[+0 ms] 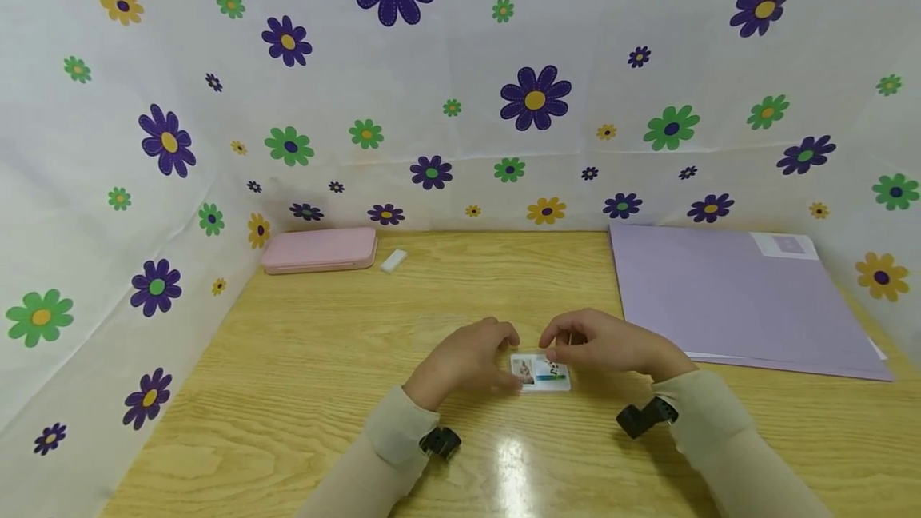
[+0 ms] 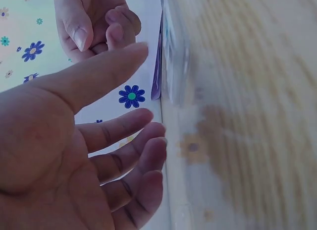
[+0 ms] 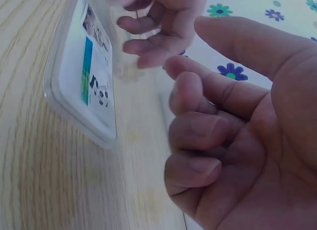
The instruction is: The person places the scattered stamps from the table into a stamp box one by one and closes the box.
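A small white card-like piece [image 1: 535,374] with rounded corners and a clear rim lies flat on the wooden table. Small pictures and a blue-green stripe mark its face, seen up close in the right wrist view as a white printed panel [image 3: 74,91]. My left hand [image 1: 468,358] is at its left side, fingers loosely bent and thumb tip near its lower left edge. On the other side, my right hand [image 1: 608,342] hovers by its upper right corner, with fingers loosely curled and nothing between them. Both hands are empty.
A pink case [image 1: 320,250] lies at the back left, with a small white block [image 1: 393,260] beside it. Large purple folders [image 1: 727,294] cover the back right. Flower-printed white cloth [image 1: 460,62] encloses the table. Just beyond the left hand is a faint clear piece [image 1: 440,321].
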Action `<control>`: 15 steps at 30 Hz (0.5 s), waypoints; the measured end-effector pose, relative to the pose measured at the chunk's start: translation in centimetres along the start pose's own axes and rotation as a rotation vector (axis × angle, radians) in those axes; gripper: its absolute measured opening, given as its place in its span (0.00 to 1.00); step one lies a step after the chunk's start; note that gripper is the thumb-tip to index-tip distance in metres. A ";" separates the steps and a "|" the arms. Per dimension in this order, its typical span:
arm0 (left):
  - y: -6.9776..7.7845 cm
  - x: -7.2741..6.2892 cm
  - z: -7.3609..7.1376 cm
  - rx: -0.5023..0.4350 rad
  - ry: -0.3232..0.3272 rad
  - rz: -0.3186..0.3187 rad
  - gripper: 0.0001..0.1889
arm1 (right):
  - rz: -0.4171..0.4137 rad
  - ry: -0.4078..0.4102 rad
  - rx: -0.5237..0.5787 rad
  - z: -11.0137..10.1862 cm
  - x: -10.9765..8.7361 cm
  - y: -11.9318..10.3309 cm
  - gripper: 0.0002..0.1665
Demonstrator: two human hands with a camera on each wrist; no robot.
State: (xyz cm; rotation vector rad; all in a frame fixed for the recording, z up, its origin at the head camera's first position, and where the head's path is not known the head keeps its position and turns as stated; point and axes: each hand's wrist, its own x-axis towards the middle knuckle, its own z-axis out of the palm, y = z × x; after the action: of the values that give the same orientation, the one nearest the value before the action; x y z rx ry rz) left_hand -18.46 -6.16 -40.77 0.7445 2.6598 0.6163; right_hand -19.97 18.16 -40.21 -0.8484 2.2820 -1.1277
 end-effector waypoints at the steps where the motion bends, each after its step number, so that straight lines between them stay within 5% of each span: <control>1: -0.1 -0.1 -0.1 -0.012 0.013 0.002 0.29 | -0.007 0.006 0.004 0.0 0.1 -0.1 0.13; 15: -1.6 -0.8 -1.6 0.019 0.166 -0.009 0.27 | -0.086 0.158 -0.074 0.2 2.3 -1.8 0.13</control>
State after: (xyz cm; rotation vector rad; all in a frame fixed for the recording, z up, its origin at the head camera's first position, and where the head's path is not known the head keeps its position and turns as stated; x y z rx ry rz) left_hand -19.05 -8.34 -40.05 0.7144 2.8217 0.6792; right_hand -20.93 15.61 -39.16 -0.9231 2.4503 -1.1929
